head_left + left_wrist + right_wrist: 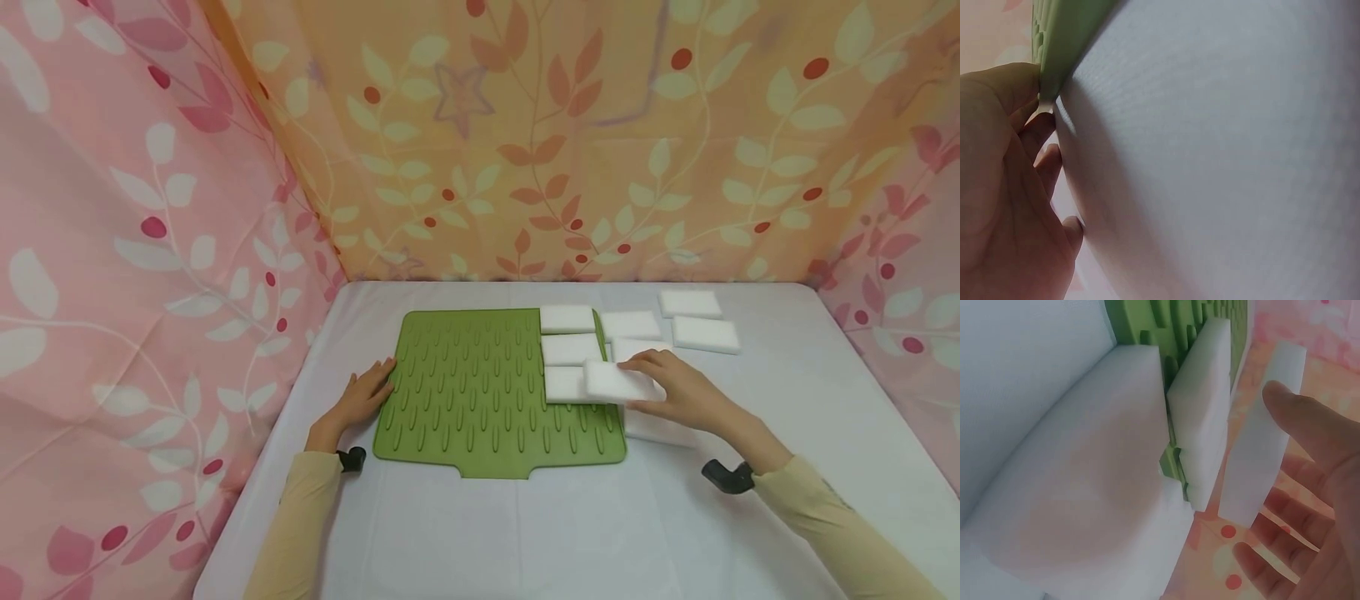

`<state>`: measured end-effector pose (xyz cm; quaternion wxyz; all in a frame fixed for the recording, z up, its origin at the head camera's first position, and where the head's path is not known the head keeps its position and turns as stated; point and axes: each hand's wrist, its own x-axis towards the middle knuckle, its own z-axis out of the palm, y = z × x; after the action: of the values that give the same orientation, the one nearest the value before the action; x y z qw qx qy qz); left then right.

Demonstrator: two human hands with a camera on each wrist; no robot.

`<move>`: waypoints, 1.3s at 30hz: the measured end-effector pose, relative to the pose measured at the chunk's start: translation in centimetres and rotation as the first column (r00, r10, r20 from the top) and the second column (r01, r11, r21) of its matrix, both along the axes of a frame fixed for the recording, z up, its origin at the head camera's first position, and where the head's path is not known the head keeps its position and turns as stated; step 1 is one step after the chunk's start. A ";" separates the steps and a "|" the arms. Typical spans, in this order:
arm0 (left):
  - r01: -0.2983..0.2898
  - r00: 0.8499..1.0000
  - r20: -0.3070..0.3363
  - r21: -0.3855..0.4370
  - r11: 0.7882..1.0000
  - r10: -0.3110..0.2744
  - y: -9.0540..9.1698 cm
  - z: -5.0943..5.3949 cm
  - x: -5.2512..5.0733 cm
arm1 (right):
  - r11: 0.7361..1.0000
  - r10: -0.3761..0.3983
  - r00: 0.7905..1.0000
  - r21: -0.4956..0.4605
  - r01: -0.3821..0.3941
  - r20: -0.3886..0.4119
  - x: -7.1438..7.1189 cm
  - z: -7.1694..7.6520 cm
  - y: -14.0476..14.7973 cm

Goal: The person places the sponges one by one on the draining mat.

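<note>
My right hand (678, 392) pinches a white sponge (613, 381) between thumb and fingers, above the right part of a green ridged mat (465, 383). The right wrist view shows this held sponge (1257, 453) raised apart from the others. Three sponges lie in a column on the mat: a far one (566, 319), a middle one (571, 349) and a near one (562, 385), partly hidden by the held one. At the mat's left edge, my left hand (363, 393) rests with its fingers loosely bent, and its thumb touches the rim.
More white sponges lie right of the mat, including a near one (660, 429) partly under my right hand and a far one (632, 325). Two others, a back sponge (690, 303) and a front sponge (705, 334), lie farther right. Patterned curtains (525, 167) surround the white table (585, 533).
</note>
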<state>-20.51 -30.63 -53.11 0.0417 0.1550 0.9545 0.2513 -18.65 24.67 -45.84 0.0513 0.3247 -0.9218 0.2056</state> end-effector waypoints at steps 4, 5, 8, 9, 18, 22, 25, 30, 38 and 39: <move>0.000 1.000 -0.009 -0.002 1.000 0.000 0.0 0.0 0.0 | 1.000 0.008 1.000 0.016 -0.008 0.025 0.3 0.0 -0.6; -0.001 1.000 -0.008 -0.002 1.000 0.001 0.0 0.0 0.0 | 1.000 0.010 0.999 0.017 -0.010 0.031 0.4 0.0 -0.8; -0.004 1.000 0.002 0.004 1.000 0.004 0.0 0.0 0.0 | 1.000 0.022 0.999 0.018 -0.022 0.048 0.8 -0.2 -1.3; -0.003 1.000 0.005 0.005 1.000 0.003 0.0 0.0 0.0 | 0.999 0.027 0.998 0.016 -0.028 0.049 0.9 -0.3 -1.5; -0.014 1.000 0.012 0.001 1.000 0.014 -0.1 0.2 0.0 | 0.996 0.093 0.995 0.014 -0.093 -0.022 1.8 -1.5 -3.3; -0.013 1.000 0.010 -0.001 1.000 0.013 0.1 0.3 0.2 | 0.993 0.120 0.993 0.021 -0.120 -0.016 2.2 -1.9 -3.8; -0.014 1.000 0.012 0.001 1.000 0.014 0.2 0.3 0.2 | 0.991 0.126 0.992 0.038 -0.126 0.003 2.5 -2.1 -4.1; -0.018 1.000 0.017 -0.004 1.000 0.018 0.2 0.0 0.2 | 0.988 0.135 0.991 0.068 -0.136 0.009 2.6 -2.5 -4.4; -0.006 1.000 0.028 0.016 1.000 0.005 -0.1 -0.2 0.0 | 0.987 0.151 0.988 0.054 -0.151 0.004 2.8 -3.1 -4.7; -0.006 1.000 0.030 0.019 1.000 0.005 -0.1 -0.2 0.0 | 0.987 0.153 0.988 0.052 -0.153 0.004 2.7 -3.1 -4.7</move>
<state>-20.47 -30.72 -53.31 0.0539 0.1489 0.9518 0.2628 -15.91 19.94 -48.98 0.0270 0.3957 -0.8991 0.1850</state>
